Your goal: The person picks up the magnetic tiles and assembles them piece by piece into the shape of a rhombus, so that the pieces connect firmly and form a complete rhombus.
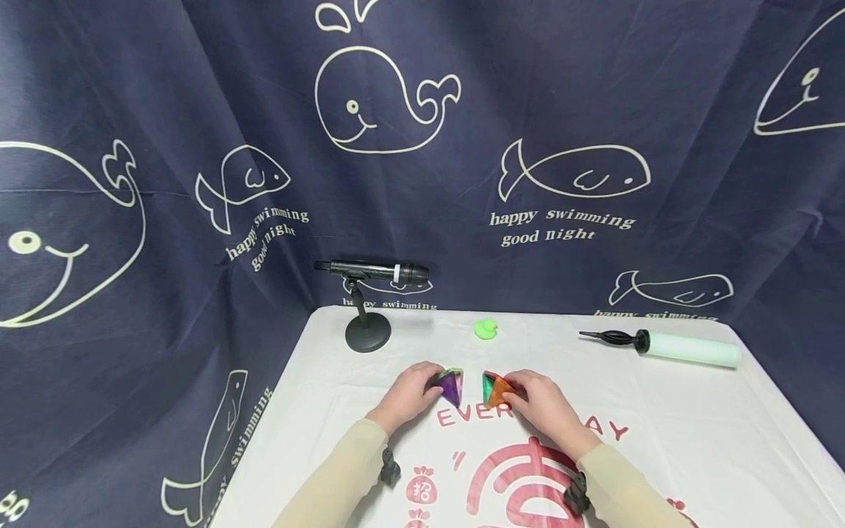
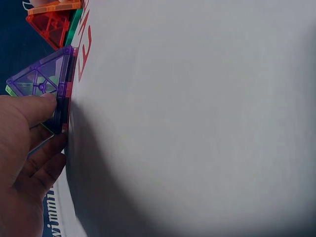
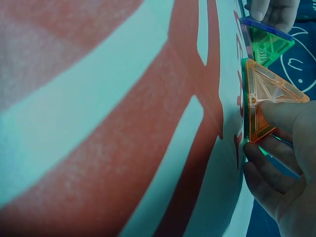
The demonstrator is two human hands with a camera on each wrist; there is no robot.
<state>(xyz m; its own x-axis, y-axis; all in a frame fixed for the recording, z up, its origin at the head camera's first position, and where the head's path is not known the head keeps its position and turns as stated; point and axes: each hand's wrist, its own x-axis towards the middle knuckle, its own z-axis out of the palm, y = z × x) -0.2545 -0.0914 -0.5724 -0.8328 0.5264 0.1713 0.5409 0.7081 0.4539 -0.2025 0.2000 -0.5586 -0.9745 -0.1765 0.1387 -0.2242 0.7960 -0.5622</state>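
Note:
My left hand (image 1: 412,392) grips a small cluster of translucent magnetic tiles whose front face is a purple triangular tile (image 2: 44,81). A green tile (image 1: 454,371) shows behind the purple one. With thumb and fingers my right hand (image 1: 540,400) holds a second cluster, fronted by an orange triangular tile (image 3: 269,96); green and red tiles (image 2: 53,28) show beside it. In the head view a narrow gap separates the two clusters, both low over the white tabletop behind the red lettering. The fingers behind each cluster are partly hidden.
A black microphone on a stand (image 1: 368,331) is at the back left of the white table (image 1: 660,440). A green rubber duck (image 1: 485,328) sits behind the tiles, and a hand pump (image 1: 689,349) lies back right. A dark blue curtain (image 1: 422,198) hangs behind.

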